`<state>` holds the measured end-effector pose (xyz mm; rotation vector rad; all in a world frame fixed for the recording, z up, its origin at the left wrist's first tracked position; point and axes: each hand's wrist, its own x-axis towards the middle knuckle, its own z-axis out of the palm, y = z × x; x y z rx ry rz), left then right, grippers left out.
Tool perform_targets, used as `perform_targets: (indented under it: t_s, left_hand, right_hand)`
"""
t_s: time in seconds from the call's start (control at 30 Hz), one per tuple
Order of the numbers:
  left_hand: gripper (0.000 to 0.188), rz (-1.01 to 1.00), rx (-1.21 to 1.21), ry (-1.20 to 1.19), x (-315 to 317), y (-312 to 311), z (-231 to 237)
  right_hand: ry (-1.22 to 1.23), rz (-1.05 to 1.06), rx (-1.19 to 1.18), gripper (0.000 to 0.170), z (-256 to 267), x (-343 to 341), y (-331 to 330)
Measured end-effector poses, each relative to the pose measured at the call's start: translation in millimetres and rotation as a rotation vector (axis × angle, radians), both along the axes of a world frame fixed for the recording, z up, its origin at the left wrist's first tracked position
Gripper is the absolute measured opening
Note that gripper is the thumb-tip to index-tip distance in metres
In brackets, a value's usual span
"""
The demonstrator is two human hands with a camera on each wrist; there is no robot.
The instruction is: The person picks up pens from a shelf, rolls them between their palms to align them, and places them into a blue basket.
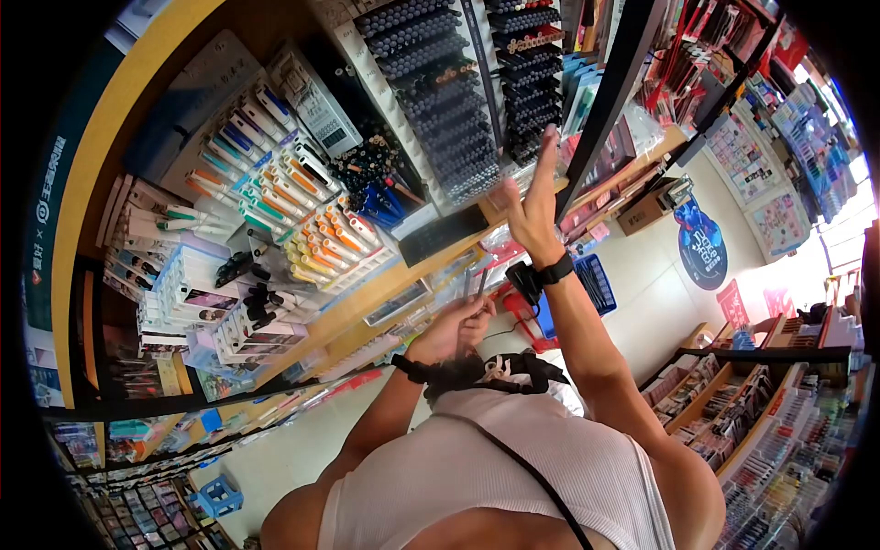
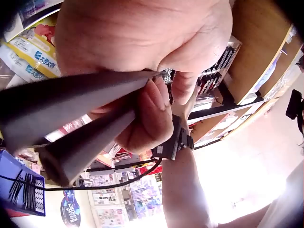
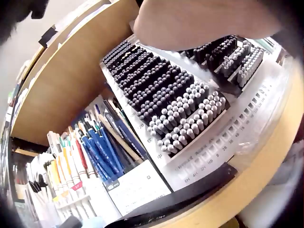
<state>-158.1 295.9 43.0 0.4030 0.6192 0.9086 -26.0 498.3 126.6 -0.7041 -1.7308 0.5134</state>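
My left hand (image 1: 454, 330) grips two dark grey pencils (image 2: 80, 97) in curled fingers, low in front of the display shelf. Their blunt ends spread apart toward the camera in the left wrist view. My right hand (image 1: 534, 215) is raised with fingers extended beside a big pencil rack (image 1: 445, 119), holding nothing visible. Rows of dark pencils stand upright in that rack, some with silver ends (image 3: 190, 111), above a label strip (image 3: 223, 154) marked HB, 2H and 4H. Only part of the right hand (image 3: 204, 23) shows over the rack in the right wrist view.
Left of the rack stand blue pencils (image 3: 102, 152) and white pens with coloured parts (image 1: 321, 238). A wooden shelf edge (image 3: 270, 147) runs along the front. Below are a blue basket (image 1: 596, 282) and a blue stool (image 1: 218, 496). Goods shelves (image 1: 724, 403) line the right.
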Motion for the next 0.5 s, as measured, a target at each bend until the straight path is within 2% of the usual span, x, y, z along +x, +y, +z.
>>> perform_targets:
  t_s: [0.03, 0.07, 0.1, 0.17, 0.2, 0.23, 0.33, 0.37, 0.43, 0.5]
  left_hand:
    - [0.031, 0.011, 0.0, -0.008, 0, 1, 2]
    - [0.03, 0.022, -0.004, -0.017, 1, 0, 5]
    - [0.03, 0.022, -0.014, -0.021, 2, 1, 8]
    - [0.026, 0.026, 0.025, -0.029, 3, 3, 16]
    - [0.024, 0.034, 0.006, -0.064, 4, 4, 17]
    - [0.022, 0.035, -0.018, -0.081, 7, 6, 19]
    - [0.019, -0.004, -0.025, -0.099, 11, 12, 26]
    - [0.018, -0.016, -0.005, -0.086, 13, 14, 32]
    - [0.02, -0.023, 0.012, -0.019, 18, 16, 37]
    - [0.019, -0.039, 0.029, 0.02, 23, 17, 39]
  right_hand:
    - [0.063, 0.036, -0.009, 0.09, -4, 4, -4]
    - [0.096, -0.049, 0.014, 0.073, -9, 6, -11]
    - [0.091, -0.049, 0.004, 0.073, -14, 13, -18]
    - [-0.023, 0.18, -0.42, 0.049, -29, 31, -32]
    - [0.089, 0.321, -0.528, 0.034, -31, 32, -42]
    - [0.09, 0.462, -0.775, 0.033, -35, 40, -49]
    - [-0.032, 0.654, -0.914, 0.032, -36, 58, -72]
    - [0.012, 0.658, -0.923, 0.026, -35, 61, -79]
    - [0.162, 0.844, -1.066, 0.02, -36, 69, -87]
    - [0.142, 0.79, -1.043, 0.018, -41, 73, -93]
